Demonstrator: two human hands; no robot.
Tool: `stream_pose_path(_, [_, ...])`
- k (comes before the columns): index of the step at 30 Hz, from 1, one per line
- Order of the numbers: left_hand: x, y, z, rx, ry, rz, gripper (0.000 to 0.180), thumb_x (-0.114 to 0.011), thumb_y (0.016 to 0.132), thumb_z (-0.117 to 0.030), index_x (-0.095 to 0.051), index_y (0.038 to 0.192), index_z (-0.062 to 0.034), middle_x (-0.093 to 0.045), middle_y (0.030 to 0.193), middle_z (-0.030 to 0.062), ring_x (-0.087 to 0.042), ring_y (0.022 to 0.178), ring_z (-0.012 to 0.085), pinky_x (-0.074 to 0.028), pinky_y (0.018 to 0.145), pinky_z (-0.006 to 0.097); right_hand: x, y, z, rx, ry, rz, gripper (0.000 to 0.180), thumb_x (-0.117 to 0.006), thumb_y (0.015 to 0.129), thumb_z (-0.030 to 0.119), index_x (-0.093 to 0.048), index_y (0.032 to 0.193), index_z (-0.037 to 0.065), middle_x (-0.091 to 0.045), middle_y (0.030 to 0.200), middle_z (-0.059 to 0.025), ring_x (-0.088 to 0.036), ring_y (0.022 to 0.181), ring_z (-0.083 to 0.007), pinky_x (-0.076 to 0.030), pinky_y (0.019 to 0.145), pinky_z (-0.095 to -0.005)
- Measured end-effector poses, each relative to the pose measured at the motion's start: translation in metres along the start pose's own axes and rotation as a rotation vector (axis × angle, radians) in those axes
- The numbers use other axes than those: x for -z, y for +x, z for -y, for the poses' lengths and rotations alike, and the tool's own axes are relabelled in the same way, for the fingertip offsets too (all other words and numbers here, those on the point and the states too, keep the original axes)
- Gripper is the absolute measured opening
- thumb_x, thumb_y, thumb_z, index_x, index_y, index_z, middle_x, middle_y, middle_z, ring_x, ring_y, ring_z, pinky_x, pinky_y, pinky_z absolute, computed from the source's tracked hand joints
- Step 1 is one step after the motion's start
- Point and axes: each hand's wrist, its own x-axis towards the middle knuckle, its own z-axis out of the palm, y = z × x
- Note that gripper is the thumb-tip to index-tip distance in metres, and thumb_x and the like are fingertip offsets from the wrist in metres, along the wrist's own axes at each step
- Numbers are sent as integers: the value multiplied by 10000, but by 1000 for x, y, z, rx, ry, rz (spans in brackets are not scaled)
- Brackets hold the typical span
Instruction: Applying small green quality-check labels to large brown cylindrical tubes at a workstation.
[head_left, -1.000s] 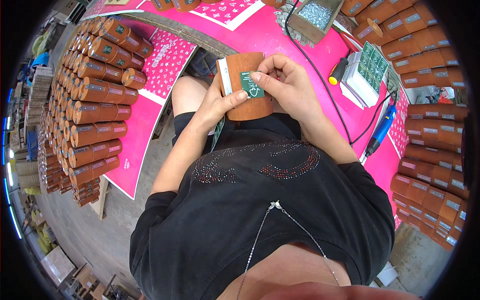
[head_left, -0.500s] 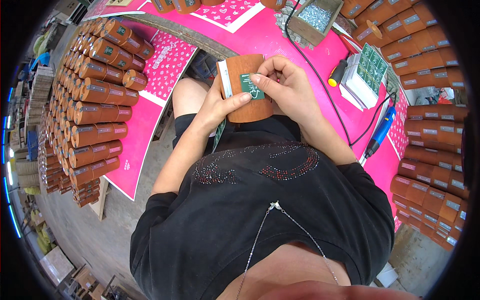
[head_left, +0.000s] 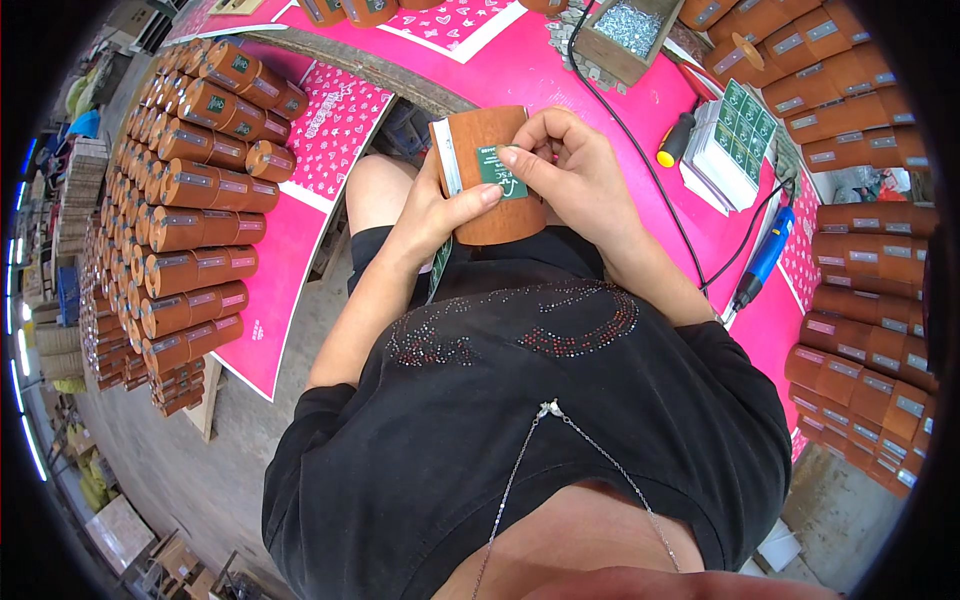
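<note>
A brown wooden cylinder (head_left: 495, 215) rests on my lap in front of the pink table. My left hand (head_left: 440, 205) wraps around its left side, thumb lying across the front. A small green label plate (head_left: 500, 172) lies against the cylinder's face. The fingers of my right hand (head_left: 570, 170) pinch the label's upper edge and press it onto the wood. A thin white strip (head_left: 447, 165) shows along the cylinder's left edge, under my left hand.
Finished brown cylinders are stacked in rows at the left (head_left: 190, 200) and the right (head_left: 860, 260). On the pink table (head_left: 560, 75) are a box of screws (head_left: 630, 30), a stack of green labels (head_left: 735, 135), a yellow-handled screwdriver (head_left: 675, 145) and a blue corded tool (head_left: 765, 255).
My hands and the cylinder stay in place. The right fingers have shifted slightly on the green label.
</note>
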Motion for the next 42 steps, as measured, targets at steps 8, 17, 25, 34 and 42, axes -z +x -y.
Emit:
stream_pose_path(8, [1,1,4,-32,-25,12,666,-652,667,-213,-325,1196,26,-483,1086,131,-492,1002,192,-397,857,306,-1,0,-4,17,76,-46,128,-652,711,60,-536,712,6,-462,734,-8,-428,577,-43,-365,507,-189])
stream_pose_path(17, [3,-4,7,-116,7,-89,753,-727,623,-210,-304,1198,29,-459,1113,115,-453,1028,165,-367,878,300,-4,0,5,-43,218,7,93,-596,749,-20,-506,731,-3,-439,763,4,-457,653,-44,-371,566,-174])
stream_pose_path(25, [8,-2,13,-117,175,-104,808,-735,598,-305,-314,1198,33,-464,1101,141,-455,1035,198,-350,883,300,-2,0,1,-10,216,16,105,-622,720,-34,-521,724,-6,-415,827,-11,-406,692,-51,-340,612,-179])
stream_pose_path(34, [9,-5,10,-85,85,-44,818,-723,613,-307,-286,1214,35,-458,1111,147,-440,1056,202,-341,897,308,0,6,-1,64,219,-78,206,-586,764,-29,-407,845,36,-432,859,-37,-445,740,-58,-381,557,-145])
stream_pose_path(42, [6,-5,-3,-142,49,-7,779,-704,635,-217,-262,1232,14,-435,1143,120,-433,1065,180,-351,897,307,-13,9,3,206,106,2,537,-593,789,135,-279,1207,10,-406,1108,-121,-413,1051,-194,-358,877,-317])
